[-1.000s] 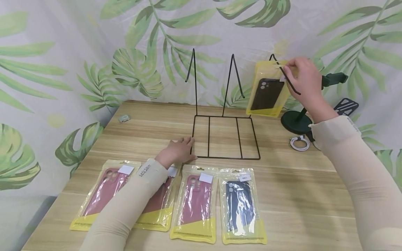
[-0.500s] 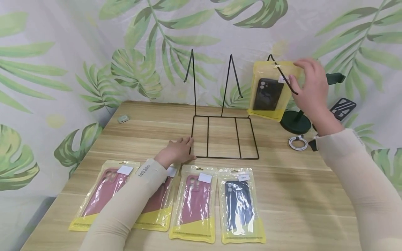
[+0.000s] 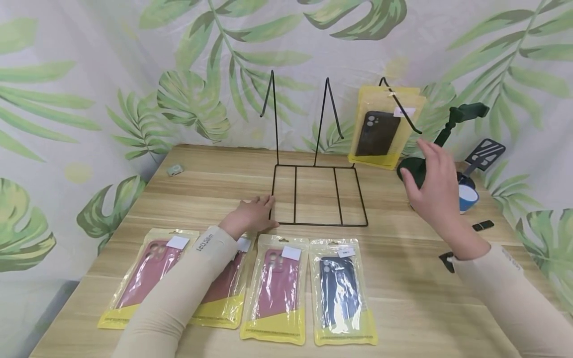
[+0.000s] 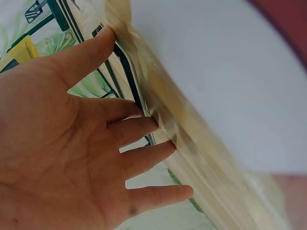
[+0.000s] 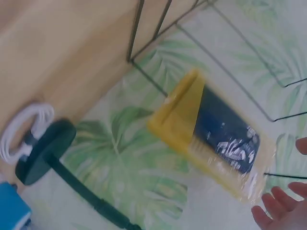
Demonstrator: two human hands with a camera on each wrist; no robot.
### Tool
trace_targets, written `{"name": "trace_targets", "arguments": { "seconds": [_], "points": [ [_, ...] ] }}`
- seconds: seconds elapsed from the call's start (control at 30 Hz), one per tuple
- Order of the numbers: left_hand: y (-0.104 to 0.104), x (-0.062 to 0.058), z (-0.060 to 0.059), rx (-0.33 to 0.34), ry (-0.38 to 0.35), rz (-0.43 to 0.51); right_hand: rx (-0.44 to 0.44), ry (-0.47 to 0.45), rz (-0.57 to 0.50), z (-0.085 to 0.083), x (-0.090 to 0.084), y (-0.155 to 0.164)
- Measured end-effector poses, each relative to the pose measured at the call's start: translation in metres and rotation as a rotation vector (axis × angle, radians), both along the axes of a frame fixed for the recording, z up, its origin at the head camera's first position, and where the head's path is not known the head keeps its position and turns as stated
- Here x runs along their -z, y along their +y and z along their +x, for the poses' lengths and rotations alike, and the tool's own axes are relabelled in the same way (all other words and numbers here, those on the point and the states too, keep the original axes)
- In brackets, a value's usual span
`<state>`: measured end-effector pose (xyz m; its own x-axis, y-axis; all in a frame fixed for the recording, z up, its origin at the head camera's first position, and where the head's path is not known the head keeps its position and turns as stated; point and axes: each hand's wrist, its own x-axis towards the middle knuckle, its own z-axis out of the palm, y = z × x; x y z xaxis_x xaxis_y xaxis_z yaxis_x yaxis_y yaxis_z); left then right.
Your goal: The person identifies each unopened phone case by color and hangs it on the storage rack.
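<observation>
From the head view the left hand [image 3: 251, 217] lay flat, fingers straight, on the wire rack [image 3: 319, 195] base while the right hand [image 3: 430, 186] hovered relaxed, empty, below the packaged black case [image 3: 383, 130] hanging on the rack's right hook; the left-wrist view showed straight fingers [image 4: 139, 125] touching the rack wire, and the right-wrist view showed loose fingertips [image 5: 276, 208] apart from the hanging package.

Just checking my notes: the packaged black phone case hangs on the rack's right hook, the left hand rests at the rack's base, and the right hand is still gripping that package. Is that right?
Not quite. The right hand has let go: in the head view it hovers open below the hanging package, touching nothing. The rest stands: the package hangs on the rack's right hook, and the left hand rests at its base.
</observation>
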<state>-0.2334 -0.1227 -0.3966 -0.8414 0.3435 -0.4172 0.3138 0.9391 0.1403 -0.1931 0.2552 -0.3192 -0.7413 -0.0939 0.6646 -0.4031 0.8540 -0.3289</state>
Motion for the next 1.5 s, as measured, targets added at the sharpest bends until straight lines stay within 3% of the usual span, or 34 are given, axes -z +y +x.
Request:
{"name": "trace_targets", "arguments": {
  "seconds": [0.2, 0.43, 0.67, 0.83, 1.0, 1.23, 1.37, 1.5],
  "points": [
    [0.000, 0.000, 0.000, 0.007, -0.005, -0.005, -0.074, -0.125, 0.093, 0.019, 0.021, -0.010],
    [-0.001, -0.002, 0.000, 0.014, 0.005, -0.009, -0.217, -0.529, 0.315, 0.025, 0.054, -0.031],
    [0.000, -0.003, 0.001, 0.016, 0.000, -0.008, -0.326, -0.694, 0.407, 0.023, 0.081, -0.047],
    [0.000, -0.002, 0.000, 0.009, 0.000, 0.000, -0.318, -0.753, 0.443, 0.019, 0.089, -0.053],
    [0.001, 0.000, -0.002, 0.015, 0.004, -0.008, -0.315, -0.789, 0.415, 0.018, 0.092, -0.057],
    [0.001, 0.000, -0.002, 0.011, -0.001, -0.008, -0.318, -0.734, 0.403, 0.022, 0.094, -0.056],
    [0.001, -0.003, -0.001, 0.007, -0.010, -0.013, -0.300, -0.717, 0.324, 0.025, 0.086, -0.051],
    [0.002, -0.002, -0.001, 0.004, -0.010, -0.014, -0.270, -0.600, 0.211, 0.031, 0.072, -0.043]
  ]
}}
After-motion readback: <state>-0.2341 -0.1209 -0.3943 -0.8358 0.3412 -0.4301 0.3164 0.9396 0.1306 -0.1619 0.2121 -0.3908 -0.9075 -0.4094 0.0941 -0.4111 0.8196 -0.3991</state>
